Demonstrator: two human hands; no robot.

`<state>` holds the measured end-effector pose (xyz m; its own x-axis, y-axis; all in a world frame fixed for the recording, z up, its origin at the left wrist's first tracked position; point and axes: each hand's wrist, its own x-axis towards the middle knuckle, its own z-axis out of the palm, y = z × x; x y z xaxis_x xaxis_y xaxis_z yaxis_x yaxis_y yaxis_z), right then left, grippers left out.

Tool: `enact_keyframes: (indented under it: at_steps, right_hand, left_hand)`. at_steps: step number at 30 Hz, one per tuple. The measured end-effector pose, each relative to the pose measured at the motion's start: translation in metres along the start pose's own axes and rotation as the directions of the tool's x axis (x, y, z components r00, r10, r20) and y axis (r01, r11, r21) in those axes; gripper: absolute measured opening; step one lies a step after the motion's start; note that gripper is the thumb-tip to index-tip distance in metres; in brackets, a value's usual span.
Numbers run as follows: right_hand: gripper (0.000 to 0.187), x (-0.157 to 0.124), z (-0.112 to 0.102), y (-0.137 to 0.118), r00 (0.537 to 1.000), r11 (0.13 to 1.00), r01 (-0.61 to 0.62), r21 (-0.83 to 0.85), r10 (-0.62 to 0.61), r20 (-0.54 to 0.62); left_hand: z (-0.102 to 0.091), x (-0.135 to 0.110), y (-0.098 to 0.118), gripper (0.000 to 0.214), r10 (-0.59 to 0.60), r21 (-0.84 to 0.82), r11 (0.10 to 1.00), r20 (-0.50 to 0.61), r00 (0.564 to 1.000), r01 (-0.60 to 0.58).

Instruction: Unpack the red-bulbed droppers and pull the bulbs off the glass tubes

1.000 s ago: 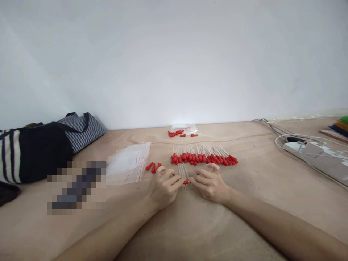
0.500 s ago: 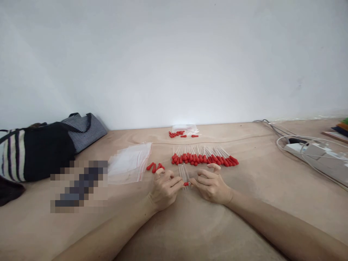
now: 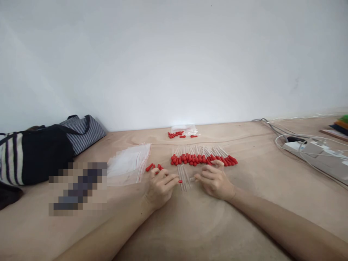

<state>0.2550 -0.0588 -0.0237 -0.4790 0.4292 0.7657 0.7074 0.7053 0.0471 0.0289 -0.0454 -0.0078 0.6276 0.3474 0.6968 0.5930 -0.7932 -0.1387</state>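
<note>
My left hand (image 3: 161, 186) pinches a small red rubber cap (image 3: 179, 181) at its fingertips. My right hand (image 3: 214, 180) pinches a thin clear glass tube (image 3: 192, 178) just right of that cap. Between the hands lie a few bare clear tubes (image 3: 184, 176) on the wooden table (image 3: 190, 224). Beyond them a row of several clear tubes with red caps (image 3: 203, 158) lies side by side. A few loose red caps (image 3: 153, 167) sit by my left hand.
Empty zip bags (image 3: 127, 163) lie at the left. A bag with more red caps (image 3: 182, 132) is near the wall. A striped cloth bag (image 3: 38, 148) sits far left, cables and a power strip (image 3: 307, 148) at right, a blurred-out patch (image 3: 77, 188) at left.
The red cap and the tube tip met between my fingertips before; now the hands have drawn a little apart, with the cap at my left fingers and the tube at my right.
</note>
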Motion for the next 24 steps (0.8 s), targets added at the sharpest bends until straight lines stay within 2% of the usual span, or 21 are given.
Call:
enact_keyframes:
  at_steps: [4,8,11,14,16,17,21,24]
  right_hand:
    - [0.022,-0.004,0.004,0.006,0.973,0.976,-0.215,0.024,0.212,0.091]
    - [0.034,-0.002,0.016,-0.001,0.943,0.945,-0.285,0.16,0.246,0.224]
    - [0.033,0.001,0.021,-0.007,0.921,0.91,-0.355,0.214,0.302,0.244]
    - [0.024,0.005,0.024,-0.009,0.892,0.865,-0.44,0.241,0.39,0.23]
    - [0.019,0.006,0.026,-0.011,0.875,0.843,-0.475,0.251,0.424,0.233]
    - [0.019,0.007,0.028,-0.012,0.872,0.838,-0.482,0.256,0.432,0.23]
    - [0.019,0.01,0.031,-0.018,0.869,0.825,-0.493,0.276,0.451,0.204]
    - [0.019,0.012,0.031,-0.022,0.859,0.818,-0.506,0.274,0.447,0.25]
  left_hand:
    - [0.004,-0.001,-0.014,0.018,-0.19,-0.162,0.969,-0.017,0.982,0.185]
    - [0.001,0.004,-0.031,0.026,-0.359,-0.2,0.915,-0.013,0.933,0.35]
    - [-0.008,0.005,-0.048,0.028,-0.511,-0.162,0.847,0.013,0.859,0.506]
    - [-0.013,0.003,-0.064,0.033,-0.659,-0.147,0.733,0.092,0.747,0.664]
    - [-0.012,0.001,-0.073,0.03,-0.712,-0.111,0.677,0.15,0.686,0.728]
    - [-0.011,0.0,-0.076,0.026,-0.721,-0.074,0.669,0.176,0.67,0.74]
    - [-0.004,0.001,-0.081,0.015,-0.706,0.143,0.706,0.208,0.677,0.693]
    - [-0.002,0.002,-0.079,0.016,-0.674,0.19,0.739,0.217,0.706,0.646]
